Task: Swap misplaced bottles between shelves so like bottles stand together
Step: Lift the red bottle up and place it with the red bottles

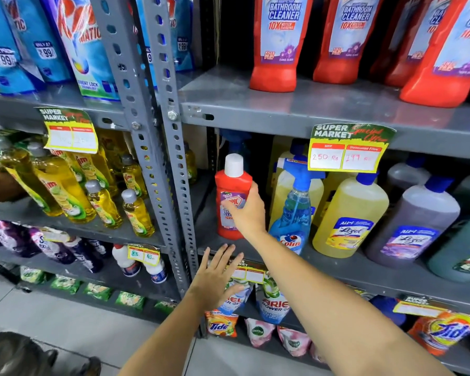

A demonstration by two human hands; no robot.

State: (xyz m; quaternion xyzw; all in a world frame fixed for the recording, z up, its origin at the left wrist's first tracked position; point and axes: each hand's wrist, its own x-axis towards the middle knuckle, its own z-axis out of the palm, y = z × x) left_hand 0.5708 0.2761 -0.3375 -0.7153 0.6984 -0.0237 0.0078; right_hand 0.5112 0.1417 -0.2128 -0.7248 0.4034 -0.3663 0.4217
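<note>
A small red bathroom-cleaner bottle (231,191) with a white cap stands upright at the left end of the middle shelf (337,270), beside a blue Colin spray bottle (293,213) and yellow and purple Lizol bottles (350,215). My right hand (247,213) is wrapped around the red bottle's label. My left hand (217,278) hovers open just below the shelf edge, fingers spread, holding nothing. Larger red bathroom-cleaner bottles (277,42) stand in a row on the shelf above.
A grey perforated upright (158,147) divides the racks. Left rack holds yellow dish-liquid bottles (65,191) and blue detergent pouches (79,44). A price tag (347,147) hangs over the middle shelf. Ariel and Tide packs (272,305) sit below. Another person's arm (0,188) reaches in at the left edge.
</note>
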